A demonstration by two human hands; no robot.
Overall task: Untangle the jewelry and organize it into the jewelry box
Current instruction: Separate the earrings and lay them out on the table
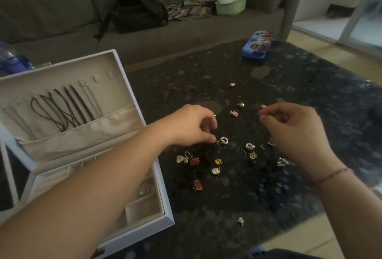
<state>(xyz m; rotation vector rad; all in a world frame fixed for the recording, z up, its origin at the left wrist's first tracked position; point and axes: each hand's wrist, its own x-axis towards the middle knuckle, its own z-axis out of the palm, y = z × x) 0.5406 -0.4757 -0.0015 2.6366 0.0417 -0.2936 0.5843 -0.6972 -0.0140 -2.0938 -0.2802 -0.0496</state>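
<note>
A: The hands, what do they do?
B: The left hand (193, 126) pinches the hook of a pearl heart earring (223, 140) on the dark worktop (289, 186). The right hand (293, 130) is curled; it maybe pinches something tiny, I cannot tell.
A: And the jewelry box (115, 60)?
B: Open at the left, necklaces (68, 109) hanging in its lid. More earrings (194, 161) lie scattered between the hands.
</note>
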